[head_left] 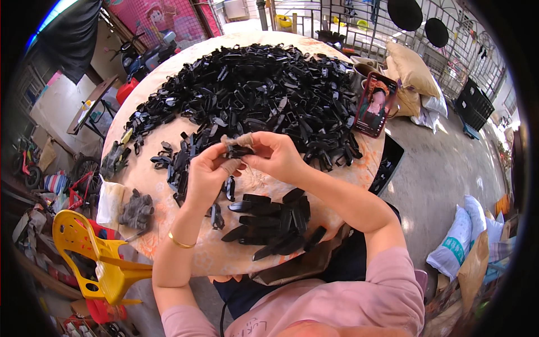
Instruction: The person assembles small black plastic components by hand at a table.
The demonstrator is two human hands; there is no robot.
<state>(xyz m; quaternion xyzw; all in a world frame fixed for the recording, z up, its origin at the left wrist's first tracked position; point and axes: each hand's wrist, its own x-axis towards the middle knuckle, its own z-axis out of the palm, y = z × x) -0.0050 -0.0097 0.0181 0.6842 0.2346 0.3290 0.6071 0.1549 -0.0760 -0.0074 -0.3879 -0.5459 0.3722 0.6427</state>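
Both my hands meet over the middle of a round, cloth-covered table (132,135). Between the fingertips of my left hand (210,165) and my right hand (276,154) is a small black plastic piece (240,150), pinched from both sides; its exact kind is hard to make out. Tan wrapping covers some fingertips. Beyond my hands spreads a large heap of similar black plastic parts (236,84), some with loop-like frames. Nearer to me, below my hands, lies a smaller group of longer, smooth black pieces (275,219), roughly lined up.
A phone (373,106) with a lit screen leans at the heap's right edge. Grey gloves (136,210) lie at the table's left, near a white packet (110,203). A yellow chair (92,253) stands left; sacks (412,70) and a black crate (474,104) are right.
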